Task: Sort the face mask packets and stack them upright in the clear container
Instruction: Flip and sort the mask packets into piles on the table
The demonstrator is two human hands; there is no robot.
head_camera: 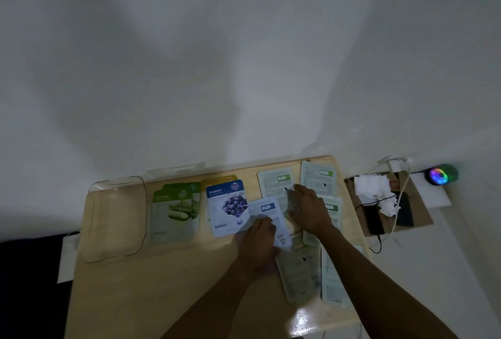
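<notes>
Two packets under left hand

Just one camera here, strapped on the person's head, looking forward and steeply down at the wooden table from close above. Super wide lens though, so the white wall fills the whole top half. No second view overlaps.
</notes>
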